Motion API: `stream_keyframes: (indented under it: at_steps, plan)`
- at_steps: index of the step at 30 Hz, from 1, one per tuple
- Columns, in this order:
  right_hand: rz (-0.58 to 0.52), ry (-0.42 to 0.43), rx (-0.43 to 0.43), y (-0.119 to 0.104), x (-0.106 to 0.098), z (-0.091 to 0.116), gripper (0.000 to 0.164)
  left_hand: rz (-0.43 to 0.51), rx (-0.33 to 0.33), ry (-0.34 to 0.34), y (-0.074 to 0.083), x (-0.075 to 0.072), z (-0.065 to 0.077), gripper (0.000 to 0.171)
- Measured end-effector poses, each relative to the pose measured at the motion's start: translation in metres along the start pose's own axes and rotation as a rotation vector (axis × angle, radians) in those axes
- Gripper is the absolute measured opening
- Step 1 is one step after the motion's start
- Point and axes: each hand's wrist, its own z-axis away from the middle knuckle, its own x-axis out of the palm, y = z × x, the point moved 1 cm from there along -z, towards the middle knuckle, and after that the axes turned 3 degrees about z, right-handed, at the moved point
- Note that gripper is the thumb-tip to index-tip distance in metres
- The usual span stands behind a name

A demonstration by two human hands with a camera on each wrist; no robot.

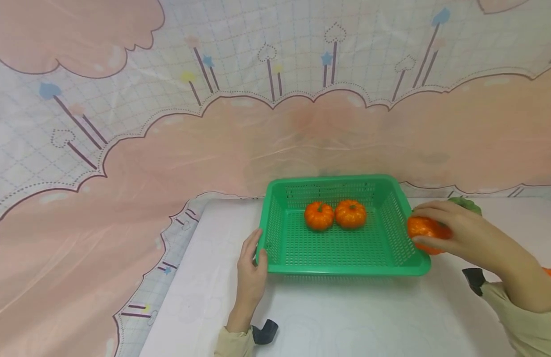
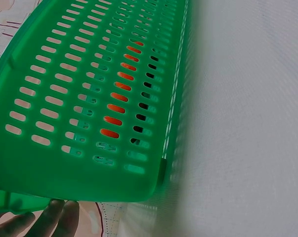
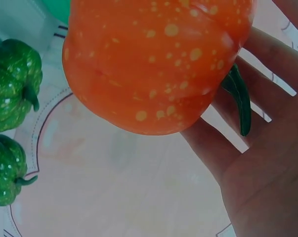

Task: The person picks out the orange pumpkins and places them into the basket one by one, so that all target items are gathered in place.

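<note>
A white table (image 1: 347, 317) fills the lower half of the head view, backed by a hanging cloth (image 1: 124, 163) printed with pink clouds, a pale grid, and small hearts and stars on stems. No brand, label or readable writing shows anywhere.

The right hand (image 1: 454, 230), at the right of the frame, grips an orange pumpkin (image 1: 424, 232) just outside the right rim of the green basket (image 1: 347, 270), fingers curled over its top and thumb underneath. In the right wrist view the pumpkin (image 3: 153, 64) fills the upper centre: glossy orange, ribbed, flecked with pale yellow spots, with a dark green curved stem lying against the fingers (image 3: 228, 148). The forearm reaches in from the lower right in a beige sleeve.

The left hand (image 1: 250, 267) holds the basket's left front corner, thumb over the rim and fingers beneath; the left wrist view shows the slotted green wall (image 2: 89, 108) close up with fingertips (image 2: 60, 217) under its lower edge.

Inside the basket, toward its far side, two more orange pumpkins (image 1: 319, 215) (image 1: 350, 213) sit touching side by side. Two green pumpkins (image 3: 13, 84) (image 3: 5, 170), speckled alike, lie at the left edge of the right wrist view. In the head view one green pumpkin (image 1: 465, 203) peeks out behind the right hand.
</note>
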Motion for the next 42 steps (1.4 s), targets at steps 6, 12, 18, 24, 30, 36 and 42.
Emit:
stream_keyframes:
  at_steps: [6, 12, 18, 24, 30, 36, 42]
  plan:
    - [-0.045, -0.056, 0.025, -0.005, 0.000, -0.008, 0.048, 0.001, -0.002, 0.000, 0.001, 0.000, 0.000, 0.046]
    - [-0.053, -0.084, 0.022, -0.009, 0.002, -0.018, 0.049, -0.002, -0.001, 0.003, 0.000, 0.001, -0.001, 0.046]
    - [-0.063, -0.110, 0.014, -0.014, 0.005, -0.026, 0.052, -0.003, -0.017, 0.000, 0.002, 0.001, -0.001, 0.046]
    - [-0.074, -0.112, -0.008, -0.018, 0.007, -0.033, 0.050, -0.003, -0.029, -0.004, 0.003, 0.000, -0.002, 0.047]
    - [-0.088, -0.115, -0.023, -0.022, 0.011, -0.038, 0.046, -0.016, -0.037, -0.006, 0.005, 0.001, -0.002, 0.047]
    - [-0.096, -0.110, -0.044, -0.024, 0.018, -0.043, 0.044, -0.014, -0.034, -0.006, 0.005, 0.000, -0.002, 0.047]
    - [-0.105, -0.104, -0.083, -0.027, 0.024, -0.049, 0.042, -0.005, -0.032, -0.005, 0.003, 0.000, -0.002, 0.046]
